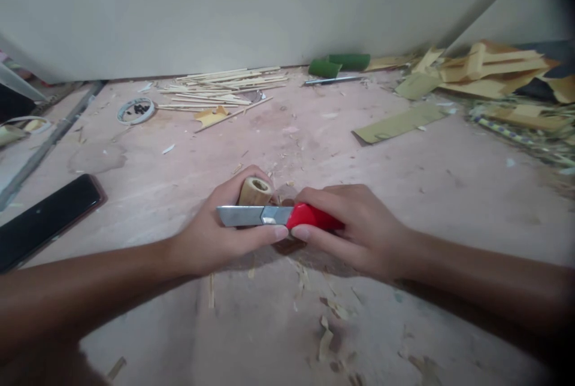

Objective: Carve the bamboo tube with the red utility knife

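My right hand point(354, 218) is closed round the red handle of a utility knife point(314, 216). Its wide metal blade points left, across the front of a short bamboo tube point(254, 193). Around that tube my left hand point(224, 221) is wrapped, with its thumb lying along the underside of the blade. The tube's hollow end faces up and toward me. A brown piece point(290, 246) shows below the two thumbs, partly hidden; I cannot tell what it is. Pale shavings point(326, 338) lie on the floor below my hands.
A phone point(49, 218) lies at the left. Behind are a tape roll point(135, 111) with dark bits inside, thin bamboo sticks point(224, 90), green bamboo pieces point(348, 63) and a cardboard strip point(399, 124). Scrap cardboard point(489, 72) is heaped at the right. A pale wall point(251, 9) closes off the back.
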Available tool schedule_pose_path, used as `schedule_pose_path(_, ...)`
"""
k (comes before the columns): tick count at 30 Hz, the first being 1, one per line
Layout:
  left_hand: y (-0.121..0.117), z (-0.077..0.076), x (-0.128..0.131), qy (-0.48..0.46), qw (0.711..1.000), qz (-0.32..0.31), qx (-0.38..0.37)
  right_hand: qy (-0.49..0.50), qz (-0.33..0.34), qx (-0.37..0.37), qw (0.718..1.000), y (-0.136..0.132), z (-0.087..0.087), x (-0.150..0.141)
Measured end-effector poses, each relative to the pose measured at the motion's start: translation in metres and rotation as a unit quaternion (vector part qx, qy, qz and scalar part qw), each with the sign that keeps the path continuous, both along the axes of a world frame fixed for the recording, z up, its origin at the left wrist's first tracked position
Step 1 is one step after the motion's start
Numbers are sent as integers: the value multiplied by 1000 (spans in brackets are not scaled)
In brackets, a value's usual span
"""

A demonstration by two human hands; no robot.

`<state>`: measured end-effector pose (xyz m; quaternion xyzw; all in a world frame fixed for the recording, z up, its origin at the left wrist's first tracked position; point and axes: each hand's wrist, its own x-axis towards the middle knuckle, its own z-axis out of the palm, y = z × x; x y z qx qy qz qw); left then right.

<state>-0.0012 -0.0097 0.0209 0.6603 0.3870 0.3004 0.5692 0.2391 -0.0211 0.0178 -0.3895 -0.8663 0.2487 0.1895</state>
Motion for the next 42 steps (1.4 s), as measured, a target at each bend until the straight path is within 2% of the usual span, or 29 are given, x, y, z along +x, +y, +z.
schedule_pose_path(7, 1, 4, 3, 28, 1000, 12, -6, 2, 1, 1, 1000, 0, 1, 0)
schedule_pose_path(18, 1, 0, -2, 40, 998, 12, 41, 17, -1, 4, 1000, 0, 0, -1)
schedule_pose_path(27, 3, 5, -1, 67, 992, 1, 106, 37, 2, 5, 999, 1, 0, 0)
schedule_pose_path(37, 2, 7, 0, 77, 993, -6, 89, 27, 3, -5, 1000, 0, 0, 0)
schedule_pose_path(42, 0, 6, 0, 74, 987, 31, 139, 21, -5, -3, 1000, 0, 0, -1)
